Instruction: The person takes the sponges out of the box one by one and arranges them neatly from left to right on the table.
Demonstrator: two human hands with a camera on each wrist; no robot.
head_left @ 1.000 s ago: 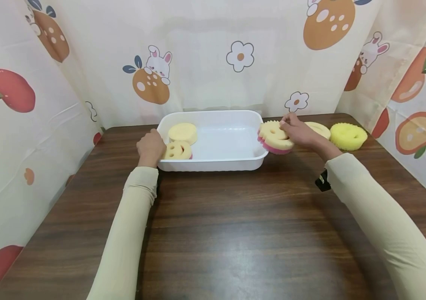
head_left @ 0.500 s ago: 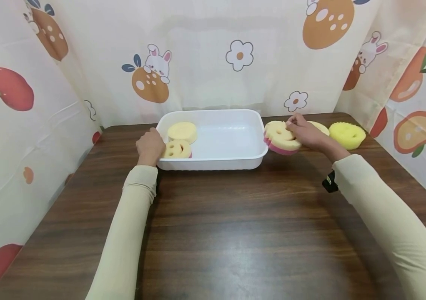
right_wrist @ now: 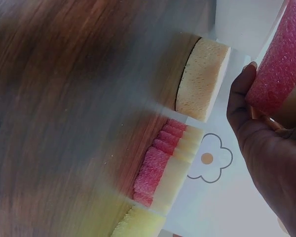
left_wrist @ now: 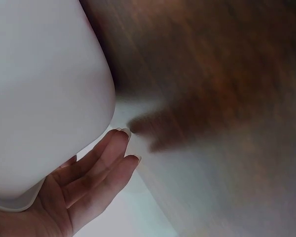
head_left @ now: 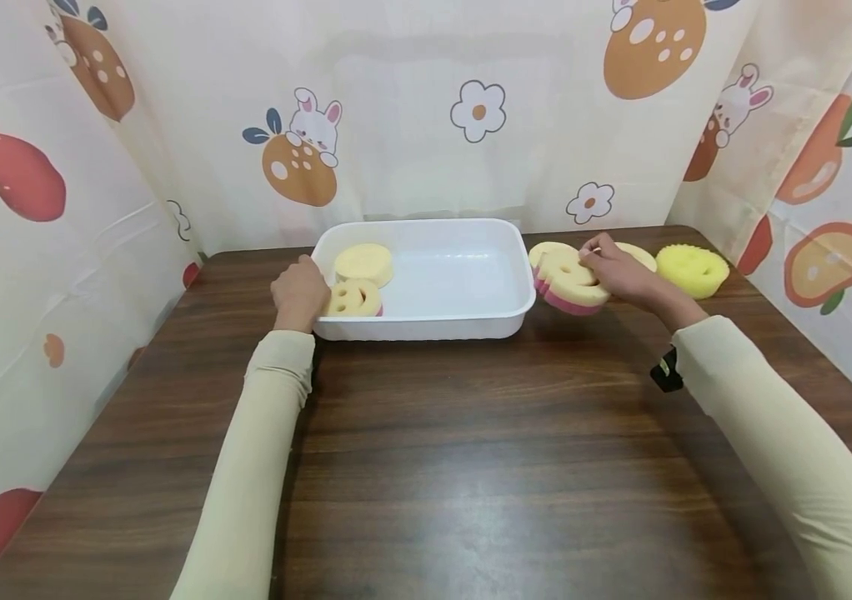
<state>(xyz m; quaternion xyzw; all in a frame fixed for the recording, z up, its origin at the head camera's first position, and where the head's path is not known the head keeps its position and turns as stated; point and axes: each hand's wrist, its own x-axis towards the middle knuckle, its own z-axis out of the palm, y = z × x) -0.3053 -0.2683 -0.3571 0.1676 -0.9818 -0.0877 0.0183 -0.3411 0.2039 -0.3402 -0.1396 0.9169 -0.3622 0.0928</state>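
A white tray (head_left: 471, 321) sits at the back of the dark wooden table (head_left: 471, 467). It holds a plain yellow round sponge (head_left: 363, 262) and a smiley-face sponge (head_left: 354, 298) at its left end. My left hand (head_left: 298, 293) rests against the tray's left end, its fingers (left_wrist: 101, 165) lying straight along the outer wall (left_wrist: 44, 98). My right hand (head_left: 621, 273) grips a yellow-and-pink smiley sponge (head_left: 564, 282), tilted, just right of the tray. In the right wrist view its pink side (right_wrist: 281, 64) lies against my fingers (right_wrist: 239, 106).
A pale round sponge (head_left: 642, 254) and a bright yellow one (head_left: 692, 271) lie at the back right. The right wrist view also shows a pink-and-cream sponge (right_wrist: 163, 168) and a cream sponge (right_wrist: 202, 79) on the table. Printed curtains (head_left: 58, 250) close in three sides.
My right hand has carried the smiley sponge a little to the right, away from the tray's right rim, and tilted it. The left hand has stayed at the tray.
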